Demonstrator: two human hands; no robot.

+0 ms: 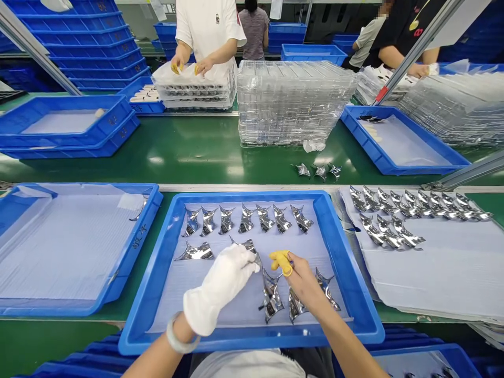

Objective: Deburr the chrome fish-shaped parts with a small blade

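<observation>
A white glove covers my left hand (226,283), its fingers closed on a shiny chrome-plated piece (249,245) with pointed corners, over the middle of a blue tray (252,342). To the right of it hovers my right hand (297,270), with yellow finger cots on its fingertips. Those fingers are drawn together and I see nothing between them. Below it lie several chrome pieces (272,296), some partly hidden by the hand and forearm. Along the tray's far side runs a row of similar pieces (246,218), and one more piece (196,252) rests left of my glove.
At right, chrome pieces (388,231) lie in rows on a white sheet (429,278). A paper-lined blue tray (136,262) stands at left. Across the green bench (189,152) are stacked clear plastic trays (295,105), three loose chrome pieces (319,171) and a person in white (208,31).
</observation>
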